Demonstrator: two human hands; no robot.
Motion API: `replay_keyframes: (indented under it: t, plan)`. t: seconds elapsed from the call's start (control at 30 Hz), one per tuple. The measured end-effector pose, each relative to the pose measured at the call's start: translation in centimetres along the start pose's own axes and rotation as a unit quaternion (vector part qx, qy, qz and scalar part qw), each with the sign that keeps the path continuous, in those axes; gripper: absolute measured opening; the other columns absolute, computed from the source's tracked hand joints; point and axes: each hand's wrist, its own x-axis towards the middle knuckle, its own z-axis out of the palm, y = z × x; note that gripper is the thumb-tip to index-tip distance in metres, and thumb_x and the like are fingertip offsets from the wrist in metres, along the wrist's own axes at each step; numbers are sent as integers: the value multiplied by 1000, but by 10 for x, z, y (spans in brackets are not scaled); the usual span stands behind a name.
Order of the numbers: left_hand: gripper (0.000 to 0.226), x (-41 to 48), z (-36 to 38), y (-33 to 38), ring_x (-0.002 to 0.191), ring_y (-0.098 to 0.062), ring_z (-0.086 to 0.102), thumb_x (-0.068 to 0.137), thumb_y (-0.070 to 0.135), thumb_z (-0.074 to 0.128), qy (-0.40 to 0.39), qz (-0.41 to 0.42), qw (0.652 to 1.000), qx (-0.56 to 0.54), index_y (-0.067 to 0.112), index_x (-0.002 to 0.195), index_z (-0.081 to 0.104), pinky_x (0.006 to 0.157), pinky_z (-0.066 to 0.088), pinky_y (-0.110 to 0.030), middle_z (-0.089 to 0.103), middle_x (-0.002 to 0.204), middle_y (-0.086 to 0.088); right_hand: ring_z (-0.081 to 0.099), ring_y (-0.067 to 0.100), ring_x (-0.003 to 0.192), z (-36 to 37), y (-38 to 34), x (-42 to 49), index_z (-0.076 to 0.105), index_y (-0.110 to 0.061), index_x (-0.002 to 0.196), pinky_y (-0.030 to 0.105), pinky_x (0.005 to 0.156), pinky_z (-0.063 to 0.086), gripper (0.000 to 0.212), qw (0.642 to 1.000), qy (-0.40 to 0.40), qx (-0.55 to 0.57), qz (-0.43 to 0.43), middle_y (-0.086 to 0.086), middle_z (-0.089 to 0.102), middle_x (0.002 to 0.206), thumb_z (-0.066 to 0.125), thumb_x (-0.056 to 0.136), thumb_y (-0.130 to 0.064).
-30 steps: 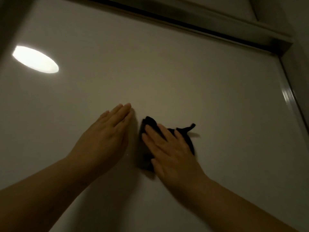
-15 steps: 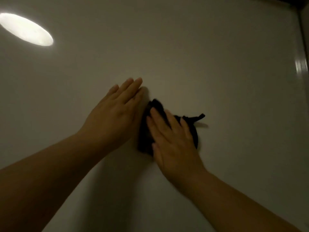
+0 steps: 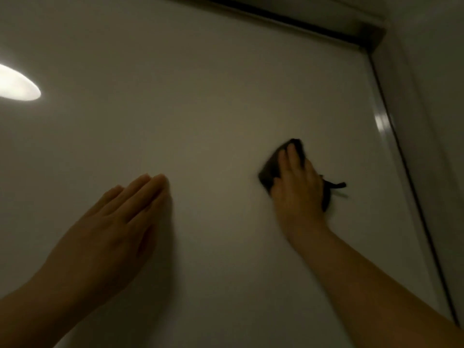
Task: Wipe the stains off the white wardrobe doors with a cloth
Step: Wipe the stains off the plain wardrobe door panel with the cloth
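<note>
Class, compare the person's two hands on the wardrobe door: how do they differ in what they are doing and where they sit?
The right hand presses a dark cloth to the door; the left hand is bare. The right hand sits higher, near the door's right edge; the left hand sits lower, toward the middle. Both lie flat with fingers together.

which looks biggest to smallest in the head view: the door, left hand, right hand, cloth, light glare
1. door
2. left hand, though it may only look bigger than the right because it is nearer the camera
3. right hand
4. light glare and cloth: both partly hidden, so unranked
</note>
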Motion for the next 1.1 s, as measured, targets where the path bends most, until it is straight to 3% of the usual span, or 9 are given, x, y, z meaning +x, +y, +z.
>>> replay_keyframes:
  t: [0.07,0.2,0.3,0.4,0.47,0.6,0.7,0.93,1.1]
  plan:
    - [57,2,4,-1,137,-24,25,94,38,21,6,0,1000,-5,9,139,38,105,26,-47,29,150,-5,37,36,128,4,-32,-5,37,-13,141,52,102,30,63,998,26,7,-63,5,28,152,25,83,-35]
    - [58,4,4,0,135,-25,28,93,39,21,14,0,1000,-3,7,137,42,103,29,-48,31,149,-6,14,23,141,2,-49,-62,25,-23,146,47,111,8,55,970,-20,48,-236,-7,14,156,29,93,-33]
    - [56,6,-2,2,132,-26,33,88,34,31,16,4,1000,7,4,132,48,101,30,-47,36,145,-9,23,24,140,7,-6,-60,23,-24,146,46,111,15,57,958,-28,30,-284,-4,20,155,35,91,-29]
    - [54,9,-10,2,125,-28,42,84,32,36,19,-3,1000,15,2,125,56,99,32,-41,45,139,-10,41,35,128,11,38,-16,18,-23,146,45,101,32,64,979,-23,-15,-204,4,24,151,34,84,-29]
    - [53,12,-16,2,120,-29,46,85,34,36,12,-11,1000,19,4,122,58,98,37,-39,49,136,-9,43,42,124,3,53,18,30,-12,143,51,99,35,60,994,-1,12,-111,14,28,149,30,86,-28]
    - [45,20,-24,1,106,-30,52,84,28,41,17,-1,1000,16,4,117,61,85,48,-41,54,129,-11,20,38,137,-8,39,76,16,-14,148,53,111,18,52,999,23,1,28,4,9,157,27,98,-22]
    - [42,26,-25,-5,103,-29,50,84,25,43,16,12,1000,23,5,118,60,79,48,-40,51,132,-10,13,33,139,-7,-12,99,10,-19,149,50,113,13,54,999,-2,13,30,-1,3,158,25,98,-23]
    - [49,29,-34,-30,109,-31,48,86,30,40,34,-33,998,46,8,129,52,82,44,-41,50,134,-11,25,33,135,1,-130,58,28,-19,145,52,109,22,62,985,-21,50,-166,1,17,156,24,84,-33]
    - [53,5,-41,-51,114,-28,40,82,27,36,42,-44,997,40,7,128,52,85,43,-42,52,131,-12,22,23,138,5,-120,-34,32,-21,144,47,110,15,57,940,-52,44,-334,-6,20,154,31,88,-29]
